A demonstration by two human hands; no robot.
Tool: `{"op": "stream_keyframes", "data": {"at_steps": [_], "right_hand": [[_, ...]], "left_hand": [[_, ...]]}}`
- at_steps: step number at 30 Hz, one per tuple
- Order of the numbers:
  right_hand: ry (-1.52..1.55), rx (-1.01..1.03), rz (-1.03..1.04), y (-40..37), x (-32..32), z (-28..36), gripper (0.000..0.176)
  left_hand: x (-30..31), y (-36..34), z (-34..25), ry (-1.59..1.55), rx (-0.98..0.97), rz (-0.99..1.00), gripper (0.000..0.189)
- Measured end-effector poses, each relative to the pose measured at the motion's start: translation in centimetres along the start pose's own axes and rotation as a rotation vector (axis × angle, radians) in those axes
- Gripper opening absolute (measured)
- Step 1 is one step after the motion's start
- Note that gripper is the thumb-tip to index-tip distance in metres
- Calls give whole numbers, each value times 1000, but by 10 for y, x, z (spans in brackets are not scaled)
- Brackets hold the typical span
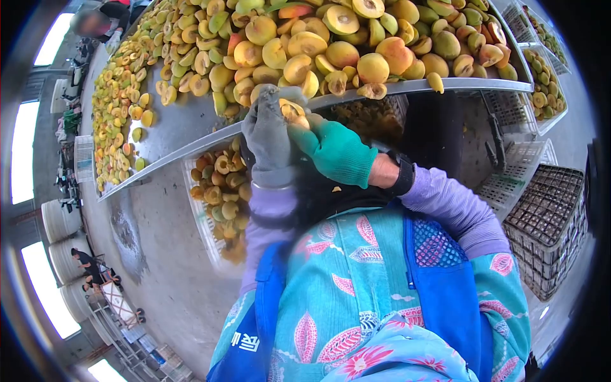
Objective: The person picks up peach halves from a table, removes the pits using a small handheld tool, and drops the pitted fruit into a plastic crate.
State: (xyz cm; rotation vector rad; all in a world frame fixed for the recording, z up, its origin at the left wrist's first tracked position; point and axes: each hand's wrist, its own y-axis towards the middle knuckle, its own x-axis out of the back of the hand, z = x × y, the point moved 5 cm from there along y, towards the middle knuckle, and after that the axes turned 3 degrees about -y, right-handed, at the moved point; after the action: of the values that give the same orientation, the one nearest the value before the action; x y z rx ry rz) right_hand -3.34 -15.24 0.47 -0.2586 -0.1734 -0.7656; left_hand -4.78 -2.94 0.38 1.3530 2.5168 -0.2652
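Close to the table's front rim, my left hand (270,130), in a grey glove, is closed around a cut yellow peach half (293,113). My right hand (335,151), in a green glove, meets it there, its thumb and fingers pressed together at the fruit's lower right side. Whether a small tool sits between the right fingers is hidden. Just beyond both hands, many halved peaches (307,44) in yellow, green and red lie heaped on the metal table (210,135). A small light scrap (337,189) shows below my right hand.
A white crate of peach pieces (207,223) stands on the floor below the table, left of my arms. Empty-looking stacked crates (544,223) are at the right, with a fruit-filled crate (547,95) behind. People (89,267) are far left, another at the upper left.
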Motion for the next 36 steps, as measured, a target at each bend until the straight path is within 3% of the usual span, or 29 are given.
{"op": "stream_keyframes", "data": {"at_steps": [5, 7, 8, 9, 12, 13, 14, 15, 17, 18, 19, 21, 23, 24, 26, 27, 30, 31, 34, 35, 36], "right_hand": [[371, 150, -143, 8, -23, -13, 43], [463, 169, -225, 10, -32, -19, 44], [521, 116, -160, 11, -35, -22, 43], [579, 62, -97, 12, -35, -25, 41], [970, -164, 107, -1, -28, -10, 37], [1129, -245, 198, -5, -29, 0, 36], [1134, -190, 159, 0, -32, -3, 35], [1144, -124, 126, 9, -40, -14, 34], [1094, -112, 180, 13, -32, -4, 34], [1163, -161, 256, 10, -30, -3, 33], [1229, -216, 331, 6, -28, -3, 32], [1347, -280, 386, 2, -32, -5, 31], [1083, -250, 183, 12, -46, -12, 50], [987, -205, 172, 15, -44, -13, 50], [925, -172, 144, 15, -37, -6, 51], [958, -179, 125, 14, -35, 3, 51], [1163, -248, 103, 16, -27, 23, 50], [1162, -217, 95, 20, -26, 18, 49], [975, -118, 57, 29, -23, -8, 45], [924, -125, 119, 30, -23, -14, 43], [924, -137, 174, 30, -24, -16, 42]], "left_hand": [[-3, 4, -4, -20, -115, -7, 30], [-5, 10, -8, 184, -176, 37, 31], [-6, 10, -13, 294, -200, 57, 31], [-13, 9, -28, 621, -248, 219, 31], [-17, 22, -19, 592, 32, 235, 30], [-17, 29, -15, 739, -179, 261, 27], [-20, 27, -11, 639, -312, 260, 24], [-12, 31, 6, 357, -237, 275, 23], [-9, 29, -2, 320, -55, 315, 19], [-12, 19, -15, 558, 64, 320, 16], [-14, 17, -21, 324, 101, 380, 20], [-14, 23, -21, 625, -192, 393, 16], [-19, 30, -19, 979, -464, 437, 16], [-26, 30, -25, 1177, -605, 455, 17], [-30, 40, -27, 1386, -273, 564, 18], [-36, 43, -27, 1432, -591, 597, 21], [-35, 44, -28, 726, -22, 165, 22], [-43, 39, -43, 884, -11, 162, 22], [-48, 46, -20, 1533, -830, 618, 22], [-35, 54, -5, 1554, -1003, 794, 22], [-34, 55, -4, 927, -476, 819, 24]]}}
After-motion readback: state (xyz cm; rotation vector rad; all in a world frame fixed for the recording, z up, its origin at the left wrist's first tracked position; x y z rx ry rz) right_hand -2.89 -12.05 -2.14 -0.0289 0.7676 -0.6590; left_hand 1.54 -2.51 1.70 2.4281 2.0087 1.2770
